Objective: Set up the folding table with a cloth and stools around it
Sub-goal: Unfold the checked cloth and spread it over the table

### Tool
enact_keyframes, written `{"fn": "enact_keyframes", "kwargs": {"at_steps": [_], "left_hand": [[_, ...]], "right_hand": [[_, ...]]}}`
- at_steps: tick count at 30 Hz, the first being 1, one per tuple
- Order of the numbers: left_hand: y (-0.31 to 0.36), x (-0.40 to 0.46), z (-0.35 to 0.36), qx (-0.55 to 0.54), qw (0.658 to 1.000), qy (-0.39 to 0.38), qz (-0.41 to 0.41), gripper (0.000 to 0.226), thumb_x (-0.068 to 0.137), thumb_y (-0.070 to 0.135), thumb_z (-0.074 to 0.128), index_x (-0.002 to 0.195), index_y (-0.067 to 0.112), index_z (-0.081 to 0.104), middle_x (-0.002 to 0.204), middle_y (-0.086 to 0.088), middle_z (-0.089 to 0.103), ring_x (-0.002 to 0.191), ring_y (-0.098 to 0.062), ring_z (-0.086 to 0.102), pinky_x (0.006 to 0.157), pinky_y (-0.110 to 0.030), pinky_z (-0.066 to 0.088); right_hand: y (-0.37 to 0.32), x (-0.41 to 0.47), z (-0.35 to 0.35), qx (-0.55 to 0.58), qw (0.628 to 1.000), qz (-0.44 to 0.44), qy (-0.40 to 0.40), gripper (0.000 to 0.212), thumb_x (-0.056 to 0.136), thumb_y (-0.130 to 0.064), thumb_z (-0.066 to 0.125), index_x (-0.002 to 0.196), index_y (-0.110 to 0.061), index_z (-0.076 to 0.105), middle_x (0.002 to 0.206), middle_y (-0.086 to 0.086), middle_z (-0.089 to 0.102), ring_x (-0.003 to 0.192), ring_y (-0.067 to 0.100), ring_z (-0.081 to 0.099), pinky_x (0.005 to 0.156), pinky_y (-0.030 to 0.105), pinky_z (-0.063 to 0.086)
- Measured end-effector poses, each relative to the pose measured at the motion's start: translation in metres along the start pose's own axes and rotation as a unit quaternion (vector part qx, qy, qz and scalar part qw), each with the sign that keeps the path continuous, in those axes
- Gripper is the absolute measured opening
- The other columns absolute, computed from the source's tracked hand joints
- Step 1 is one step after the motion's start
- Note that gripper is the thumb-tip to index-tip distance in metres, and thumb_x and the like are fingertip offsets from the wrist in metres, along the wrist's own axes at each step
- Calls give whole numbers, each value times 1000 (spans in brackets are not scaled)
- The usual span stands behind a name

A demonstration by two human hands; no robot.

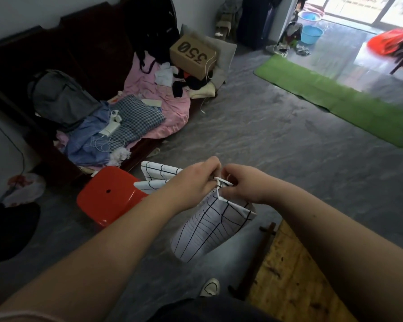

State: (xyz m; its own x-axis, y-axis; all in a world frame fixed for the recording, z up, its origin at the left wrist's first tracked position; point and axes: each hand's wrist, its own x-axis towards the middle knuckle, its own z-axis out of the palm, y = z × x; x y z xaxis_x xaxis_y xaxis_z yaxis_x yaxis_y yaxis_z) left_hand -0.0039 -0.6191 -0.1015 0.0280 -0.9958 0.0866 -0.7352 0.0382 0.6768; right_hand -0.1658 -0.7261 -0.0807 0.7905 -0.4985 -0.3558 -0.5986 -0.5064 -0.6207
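- Two hands meet at mid-frame, both pinching the top edge of the cloth (209, 226), a white sheet with a black grid.
- Left hand (196, 180) has its fingers curled over the bunched edge; right hand (240, 184) grips the same edge just beside it, the two nearly touching.
- From the hands the cloth hangs down in folds, clear of the floor (277, 140); another part trails back to the left, behind the left wrist.
- A red stool (109, 196) stands on the floor just left of the cloth, under the left forearm.
- The wooden bench (296, 280) shows at lower right, below the right forearm; the cloth is not on it.
- A cluttered bed (149, 112) with a cardboard box (193, 56) lies at the back left, and a green mat (335, 98) at the right.
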Motion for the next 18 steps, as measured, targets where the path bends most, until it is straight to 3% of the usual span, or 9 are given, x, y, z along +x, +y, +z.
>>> {"fn": "enact_keyframes", "kwargs": {"at_steps": [3,6,10,13,18], "left_hand": [[2,6,8,-14,999,40,24,36,84,10,68,92,29,39,95,16,41,84,-6,47,72,-19,40],[4,11,16,-19,996,64,61,32,83,4,71,90,23,46,99,13,42,84,-5,48,75,-20,43],[9,17,28,-20,990,74,115,14,87,3,69,96,13,63,105,8,49,88,-2,52,81,-23,47],[12,21,34,-26,984,77,159,19,91,5,68,109,12,73,107,-1,55,93,-9,57,85,-20,47],[13,27,43,-25,978,92,187,16,90,7,70,103,13,78,114,-4,61,101,-12,61,89,-25,49]], "right_hand": [[6,-1,-6,-10,999,26,-17,18,86,-37,74,86,-24,62,83,-3,66,75,11,60,65,29,45],[13,-10,-10,29,999,39,-21,15,88,-32,74,80,-23,65,74,-5,62,66,8,55,63,28,42],[25,-26,-14,178,982,69,-8,10,91,-18,71,87,-10,70,75,6,62,67,11,54,67,32,45],[36,-37,-15,320,943,89,-16,16,95,-11,66,101,4,69,93,23,69,82,24,62,78,39,50],[50,-44,-15,406,905,123,-8,13,98,-11,61,87,-6,67,79,11,62,67,16,57,61,28,45]]}}
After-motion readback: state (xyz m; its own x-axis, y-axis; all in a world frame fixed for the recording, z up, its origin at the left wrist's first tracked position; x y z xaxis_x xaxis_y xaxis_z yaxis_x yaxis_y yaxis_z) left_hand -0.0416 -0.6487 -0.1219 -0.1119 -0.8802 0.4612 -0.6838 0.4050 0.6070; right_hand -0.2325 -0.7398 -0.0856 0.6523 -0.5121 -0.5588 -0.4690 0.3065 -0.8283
